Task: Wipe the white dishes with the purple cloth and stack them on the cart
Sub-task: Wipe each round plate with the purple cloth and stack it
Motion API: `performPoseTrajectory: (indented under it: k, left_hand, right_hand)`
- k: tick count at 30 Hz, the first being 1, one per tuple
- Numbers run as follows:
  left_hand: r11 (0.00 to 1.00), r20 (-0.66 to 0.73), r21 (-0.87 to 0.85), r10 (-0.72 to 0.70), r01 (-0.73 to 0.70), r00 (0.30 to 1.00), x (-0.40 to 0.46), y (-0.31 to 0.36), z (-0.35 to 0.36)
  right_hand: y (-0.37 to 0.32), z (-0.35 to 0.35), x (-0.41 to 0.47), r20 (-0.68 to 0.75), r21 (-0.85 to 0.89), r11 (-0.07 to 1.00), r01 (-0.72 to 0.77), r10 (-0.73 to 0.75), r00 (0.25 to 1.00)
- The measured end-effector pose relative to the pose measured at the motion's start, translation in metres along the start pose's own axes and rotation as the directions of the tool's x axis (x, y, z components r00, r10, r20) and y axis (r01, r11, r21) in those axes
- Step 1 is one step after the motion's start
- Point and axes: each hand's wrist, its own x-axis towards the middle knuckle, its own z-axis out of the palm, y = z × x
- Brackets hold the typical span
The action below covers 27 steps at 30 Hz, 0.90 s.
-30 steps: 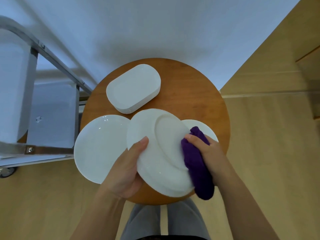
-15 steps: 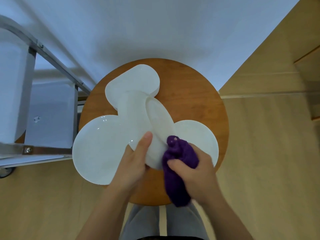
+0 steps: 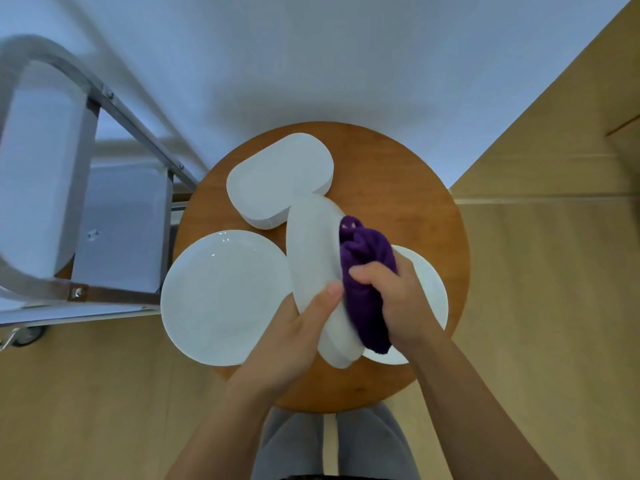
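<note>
Plate (image 3: 313, 258), tilted steeply on edge above the round table (image 3: 398, 188), is gripped at its near rim by the left hand (image 3: 294, 341), thumb curled over it. Right hand (image 3: 398, 303) clutches the purple cloth (image 3: 367, 271) against its right face. Left of the table stands the cart (image 3: 117, 216).

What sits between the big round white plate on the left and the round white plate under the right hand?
The tilted white plate held by the left hand, in the head view.
</note>
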Motion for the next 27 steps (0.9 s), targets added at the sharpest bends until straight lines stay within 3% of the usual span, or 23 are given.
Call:
performPoseTrajectory:
  k: [5, 7, 9, 12, 15, 17, 20, 24, 27]
  left_hand:
    - [0.989, -0.191, -0.103, -0.125, 0.107, 0.974, 0.0, -0.006, 0.001]
    - [0.981, -0.246, -0.108, -0.181, 0.158, 0.952, 0.001, -0.006, -0.001]
    - [0.988, -0.289, -0.072, -0.15, 0.134, 0.946, 0.0, -0.006, -0.005]
    - [0.995, -0.274, 0.058, -0.062, 0.08, 0.96, -0.004, 0.001, -0.008]
    - [0.949, -0.156, 0.296, -0.062, 0.107, 0.986, -0.01, 0.007, -0.003]
    - [0.837, 0.006, 0.542, -0.088, 0.071, 0.996, -0.012, 0.013, 0.004]
    - [0.51, 0.188, 0.852, -0.093, -0.115, 0.978, -0.009, 0.014, 0.007]
    - [0.068, 0.29, 0.957, -0.141, -0.283, 0.947, -0.003, 0.01, -0.001]
    - [-0.088, 0.286, 0.95, -0.132, -0.298, 0.949, 0.001, 0.002, -0.006]
  right_hand:
    - [0.009, -0.002, -0.032, 0.138, -0.151, 0.986, 0.071, -0.05, 0.989]
    - [0.015, -0.006, -0.043, 0.145, -0.248, 0.967, 0.064, -0.028, 0.989]
    - [0.018, -0.016, -0.049, 0.128, -0.275, 0.961, 0.028, 0.007, 0.992]
    - [0.019, -0.029, -0.048, -0.105, -0.199, 0.976, -0.089, 0.069, 0.992]
    - [0.015, -0.028, -0.038, -0.306, 0.151, 0.977, -0.152, 0.193, 0.932]
    - [0.004, -0.018, -0.029, -0.274, 0.225, 0.964, -0.143, 0.203, 0.94]
    - [-0.012, -0.011, -0.02, -0.188, 0.209, 0.965, -0.16, 0.2, 0.962]
    - [-0.016, -0.016, -0.023, -0.096, 0.088, 0.972, -0.216, 0.224, 0.97]
    - [0.0, -0.008, -0.025, -0.225, 0.082, 0.985, -0.151, 0.166, 0.96]
